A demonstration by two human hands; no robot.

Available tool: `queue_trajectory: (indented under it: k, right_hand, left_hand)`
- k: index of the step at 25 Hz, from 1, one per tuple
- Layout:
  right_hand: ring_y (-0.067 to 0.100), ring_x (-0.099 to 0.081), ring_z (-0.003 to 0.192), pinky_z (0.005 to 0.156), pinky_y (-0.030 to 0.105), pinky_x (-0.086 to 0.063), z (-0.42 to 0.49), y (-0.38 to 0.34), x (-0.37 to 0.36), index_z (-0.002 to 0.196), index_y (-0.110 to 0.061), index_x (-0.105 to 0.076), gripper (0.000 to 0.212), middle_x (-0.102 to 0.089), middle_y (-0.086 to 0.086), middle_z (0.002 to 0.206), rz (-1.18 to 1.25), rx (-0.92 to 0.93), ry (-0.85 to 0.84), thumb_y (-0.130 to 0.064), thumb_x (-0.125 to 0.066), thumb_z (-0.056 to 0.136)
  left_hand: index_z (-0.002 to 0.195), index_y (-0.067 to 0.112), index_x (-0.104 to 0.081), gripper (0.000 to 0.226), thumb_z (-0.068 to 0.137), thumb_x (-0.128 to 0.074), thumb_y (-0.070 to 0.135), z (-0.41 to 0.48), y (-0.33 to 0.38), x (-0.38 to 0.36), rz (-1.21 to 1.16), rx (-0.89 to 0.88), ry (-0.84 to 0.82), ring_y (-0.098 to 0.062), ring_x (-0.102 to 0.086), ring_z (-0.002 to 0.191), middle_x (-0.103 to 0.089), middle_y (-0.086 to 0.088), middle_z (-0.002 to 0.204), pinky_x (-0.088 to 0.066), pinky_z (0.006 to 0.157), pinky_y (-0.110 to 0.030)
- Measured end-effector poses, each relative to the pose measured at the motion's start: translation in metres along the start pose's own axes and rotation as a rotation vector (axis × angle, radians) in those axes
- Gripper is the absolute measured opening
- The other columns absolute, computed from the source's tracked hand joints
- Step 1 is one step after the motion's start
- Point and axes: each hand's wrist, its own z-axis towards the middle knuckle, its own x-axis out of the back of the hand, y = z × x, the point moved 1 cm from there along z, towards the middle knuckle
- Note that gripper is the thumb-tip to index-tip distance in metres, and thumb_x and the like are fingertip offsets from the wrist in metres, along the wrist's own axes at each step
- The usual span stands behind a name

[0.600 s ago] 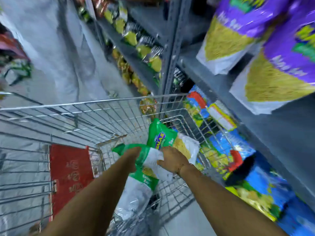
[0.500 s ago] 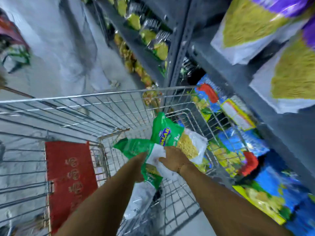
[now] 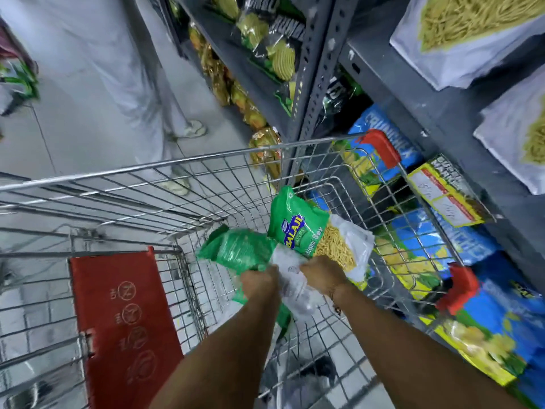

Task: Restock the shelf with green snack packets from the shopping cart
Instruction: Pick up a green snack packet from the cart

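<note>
Both my hands reach down into the wire shopping cart (image 3: 206,163). My left hand (image 3: 261,283) is closed on a green snack packet (image 3: 239,252) that lies tilted to the left. My right hand (image 3: 323,276) grips a second green packet (image 3: 303,231) with a blue logo and a clear window showing yellow sev; it stands upright against the cart's right side. The two packets overlap between my hands. More clear and green wrapping lies under my forearms near the cart floor, blurred.
A red child-seat flap (image 3: 124,326) fills the cart's near left. The grey metal shelf (image 3: 436,113) rises on the right, holding blue packets (image 3: 442,240) low down, white sev bags (image 3: 472,33) above and dark packets (image 3: 274,45) farther along. A person's legs (image 3: 132,84) stand in the aisle ahead.
My view has tipped further down over the cart. Both hands have lifted the two green packets a little, and the right-hand packet stands more upright.
</note>
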Motion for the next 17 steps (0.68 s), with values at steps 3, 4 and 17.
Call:
queue_trajectory:
  k: [3,4,17]
  right_hand:
    - [0.021,-0.054,0.079,0.060,0.026,-0.037,-0.028,-0.007,0.022,0.068,-0.016,-0.052,0.031,-0.057,0.007,0.079,0.260,0.094,0.051,-0.038,-0.054,0.090]
    - [0.018,-0.056,0.085,0.067,0.024,-0.043,-0.043,-0.008,0.031,0.082,-0.016,-0.057,0.021,-0.059,0.003,0.089,0.410,0.162,0.044,-0.037,-0.059,0.088]
    - [0.012,-0.071,0.092,0.086,0.030,-0.058,-0.239,0.120,0.186,0.107,-0.003,-0.059,0.053,-0.071,0.008,0.104,1.034,0.619,0.934,-0.006,-0.085,0.060]
  left_hand:
    - [0.101,-0.001,-0.060,0.037,0.071,-0.073,0.017,-0.037,0.013,0.021,0.093,-0.286,0.004,-0.034,-0.064,0.094,-0.068,-0.022,0.101,-0.053,0.081,-0.038]
    - [0.101,0.002,-0.060,0.035,0.072,-0.073,0.018,-0.054,0.017,0.031,0.079,-0.407,-0.036,-0.030,-0.064,0.092,-0.069,-0.021,0.101,-0.050,0.078,-0.036]
    - [0.106,0.001,-0.062,0.038,0.070,-0.071,-0.007,-0.314,0.134,-0.005,0.287,-1.415,-0.847,0.016,-0.061,0.079,-0.065,-0.011,0.110,-0.048,0.077,-0.004]
